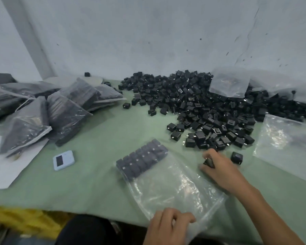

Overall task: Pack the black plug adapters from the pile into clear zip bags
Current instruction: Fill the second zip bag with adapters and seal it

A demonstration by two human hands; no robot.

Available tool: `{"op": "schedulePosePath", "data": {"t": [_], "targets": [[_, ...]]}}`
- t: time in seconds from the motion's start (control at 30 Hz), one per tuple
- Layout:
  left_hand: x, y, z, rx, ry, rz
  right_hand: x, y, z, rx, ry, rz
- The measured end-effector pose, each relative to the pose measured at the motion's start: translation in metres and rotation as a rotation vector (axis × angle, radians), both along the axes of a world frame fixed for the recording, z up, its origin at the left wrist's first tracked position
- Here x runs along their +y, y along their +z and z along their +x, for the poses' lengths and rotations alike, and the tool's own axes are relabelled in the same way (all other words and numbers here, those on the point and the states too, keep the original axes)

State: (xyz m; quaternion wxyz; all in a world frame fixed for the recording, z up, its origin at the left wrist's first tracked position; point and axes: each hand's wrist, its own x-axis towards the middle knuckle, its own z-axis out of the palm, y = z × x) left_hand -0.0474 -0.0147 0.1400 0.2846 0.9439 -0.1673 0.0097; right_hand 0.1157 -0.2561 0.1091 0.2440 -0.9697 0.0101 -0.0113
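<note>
Right hand [219,171] is seen closed round a single black plug adapter [208,162] at the near edge of the pile [201,106]. The pile is spread across the far right of the green table cover [95,183], up to the grey wall [148,32]. Left hand [168,225] is curled over the near edge of a clear zip bag [177,188], which is pinched there at the front of the table. The bag is laid flat between the two hands, and its far end is filled with packed adapters [141,160] set in neat rows. One loose adapter [236,157] is seen just beside the right hand, apart from the pile. Filled bags [60,112] are heaped at the left of the table, partly on a white sheet [7,165]. A small light-blue device [63,160] with a dark screen is placed on the cover between that heap and the bag being held. Empty clear bags [286,144] are laid at the right, and a further clear bag [230,82] is draped over the back of the pile.
</note>
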Motion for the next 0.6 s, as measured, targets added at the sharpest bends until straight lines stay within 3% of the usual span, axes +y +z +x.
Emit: {"op": "schedulePosePath", "data": {"t": [0.13, 0.23, 0.4, 0.5, 0.6], "targets": [[-0.006, -0.013, 0.008, -0.149, 0.06, 0.081, -0.005, 0.02, -0.064, -0.048, -0.112, 0.38], [-0.004, -0.018, 0.015, -0.201, 0.012, 0.012, -0.004, 0.031, -0.121, -0.089, -0.167, 0.599], [-0.007, -0.022, 0.014, -0.238, 0.043, -0.153, 0.01, 0.04, -0.179, 0.205, -0.133, 1.032], [-0.011, -0.021, 0.011, -0.256, 0.07, -0.201, 0.037, 0.034, -0.177, 0.278, -0.119, 1.264], [-0.013, -0.019, 0.009, -0.28, 0.129, -0.245, 0.065, 0.028, -0.154, 0.298, -0.149, 1.321]]}}
